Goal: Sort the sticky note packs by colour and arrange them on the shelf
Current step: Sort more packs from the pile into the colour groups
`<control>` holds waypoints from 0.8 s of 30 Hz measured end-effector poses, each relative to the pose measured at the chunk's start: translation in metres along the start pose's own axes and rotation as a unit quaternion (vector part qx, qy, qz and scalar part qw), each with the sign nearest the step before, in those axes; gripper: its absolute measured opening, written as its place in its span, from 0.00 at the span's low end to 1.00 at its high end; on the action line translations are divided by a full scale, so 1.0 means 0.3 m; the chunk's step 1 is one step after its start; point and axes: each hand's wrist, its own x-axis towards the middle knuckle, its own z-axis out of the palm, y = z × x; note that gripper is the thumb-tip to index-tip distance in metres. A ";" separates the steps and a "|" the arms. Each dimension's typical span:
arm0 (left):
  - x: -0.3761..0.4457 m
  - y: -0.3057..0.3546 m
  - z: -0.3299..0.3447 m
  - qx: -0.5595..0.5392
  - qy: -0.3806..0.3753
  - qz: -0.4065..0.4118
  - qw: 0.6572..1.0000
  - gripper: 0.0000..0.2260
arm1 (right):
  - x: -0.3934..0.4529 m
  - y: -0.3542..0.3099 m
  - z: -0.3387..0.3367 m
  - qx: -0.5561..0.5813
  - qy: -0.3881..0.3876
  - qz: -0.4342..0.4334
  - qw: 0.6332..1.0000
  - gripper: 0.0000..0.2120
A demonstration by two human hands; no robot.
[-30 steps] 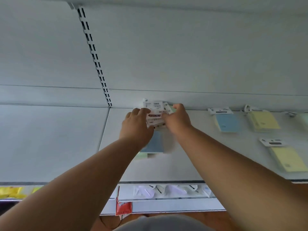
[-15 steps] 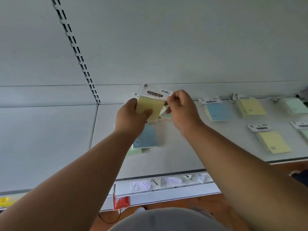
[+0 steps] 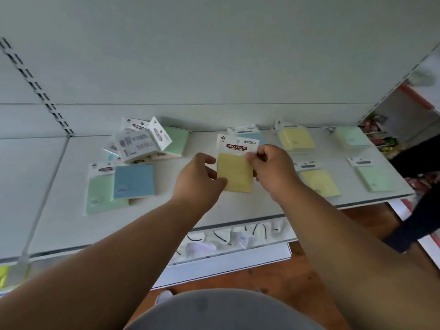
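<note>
Yellow pack (image 3: 234, 172), lifted clear of the unsorted pile (image 3: 140, 145) since earlier, is pinched by both hands' closed grips: left hand (image 3: 198, 181), right hand (image 3: 273, 170). Placement probably belongs with the yellow stack (image 3: 296, 139).

The shelf (image 3: 238, 206) looks like painted sheet metal, smooth and matt, off-white with a soft sheen. The back panel (image 3: 214, 55) has the same flat painted finish, and the slotted upright (image 3: 35, 89) in it looks like metal too. The yellow sticky note pack (image 3: 234, 173) is matt paper under a clear, slightly glossy plastic wrap, topped by a smooth white printed card header. The blue pack (image 3: 133, 181) and the green pack (image 3: 100, 194) beside it carry the same shiny film over dull paper. The floor (image 3: 273, 275) below appears to be brown wood with a low polish.
</note>
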 end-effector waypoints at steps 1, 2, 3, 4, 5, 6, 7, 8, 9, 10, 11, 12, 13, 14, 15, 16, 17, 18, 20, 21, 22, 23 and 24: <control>-0.012 0.028 0.055 0.018 0.002 0.013 1.000 0.17 | 0.007 0.045 -0.045 -0.003 0.002 0.003 1.000 0.10; -0.023 0.059 0.113 0.034 0.001 0.025 0.999 0.16 | 0.017 0.092 -0.094 -0.005 0.004 0.004 1.000 0.09; -0.032 0.089 0.172 0.046 -0.001 0.032 0.998 0.15 | 0.028 0.137 -0.146 -0.010 0.009 0.003 1.000 0.08; -0.038 0.119 0.234 0.049 -0.002 0.032 0.998 0.15 | 0.041 0.181 -0.200 -0.020 0.014 0.000 1.000 0.07; -0.045 0.147 0.296 0.043 -0.007 0.025 0.999 0.15 | 0.055 0.221 -0.254 -0.033 0.015 -0.002 0.999 0.07; -0.053 0.175 0.355 0.034 -0.011 0.016 0.999 0.14 | 0.072 0.259 -0.307 -0.046 0.014 -0.005 0.999 0.07; -0.059 0.203 0.409 0.031 -0.012 0.008 0.999 0.14 | 0.088 0.291 -0.355 -0.064 0.012 -0.010 0.998 0.07; -0.063 0.227 0.460 0.035 -0.010 0.004 0.999 0.15 | 0.104 0.319 -0.397 -0.084 0.010 -0.020 0.996 0.08; -0.062 0.245 0.505 0.044 -0.004 0.001 0.999 0.15 | 0.121 0.344 -0.431 -0.105 0.008 -0.030 0.994 0.08; -0.060 0.261 0.543 0.057 0.005 0.001 0.998 0.15 | 0.139 0.367 -0.458 -0.122 0.006 -0.040 0.992 0.09; -0.059 0.275 0.576 0.071 0.015 0.000 0.997 0.15 | 0.155 0.386 -0.480 -0.137 0.003 -0.048 0.989 0.10; -0.059 0.287 0.604 0.082 0.024 -0.004 0.996 0.15 | 0.170 0.402 -0.497 -0.148 -0.004 -0.054 0.987 0.10; -0.061 0.296 0.629 0.089 0.029 -0.011 0.996 0.15 | 0.184 0.416 -0.511 -0.160 -0.012 -0.058 0.985 0.11; -0.064 0.304 0.653 0.095 0.033 -0.019 0.995 0.16 | 0.196 0.428 -0.522 -0.172 -0.021 -0.063 0.983 0.12; -0.070 0.309 0.675 0.102 0.036 -0.026 0.994 0.16 | 0.205 0.437 -0.531 -0.183 -0.030 -0.067 0.980 0.12; -0.075 0.313 0.693 0.110 0.037 -0.032 0.993 0.16 | 0.212 0.444 -0.537 -0.190 -0.038 -0.070 0.979 0.11; -0.078 0.316 0.709 0.117 0.039 -0.036 0.992 0.16 | 0.219 0.451 -0.542 -0.192 -0.044 -0.072 0.978 0.10; -0.080 0.322 0.721 0.123 0.042 -0.042 0.991 0.16 | 0.225 0.457 -0.546 -0.190 -0.049 -0.074 0.978 0.08; -0.074 0.331 0.734 0.130 0.052 -0.051 0.989 0.17 | 0.226 0.461 -0.546 -0.184 -0.050 -0.071 0.979 0.06; -0.071 0.336 0.738 0.133 0.055 -0.057 0.988 0.17 | 0.222 0.461 -0.543 -0.176 -0.045 -0.068 0.981 0.07; -0.068 0.341 0.737 0.138 0.058 -0.059 0.987 0.17 | 0.218 0.456 -0.537 -0.170 -0.036 -0.066 0.983 0.12; -0.069 0.347 0.741 0.145 0.059 -0.059 0.986 0.17 | 0.213 0.454 -0.534 -0.170 -0.025 -0.066 0.983 0.16; -0.070 0.354 0.745 0.149 0.060 -0.058 0.985 0.18 | 0.208 0.448 -0.534 -0.178 -0.015 -0.071 0.981 0.20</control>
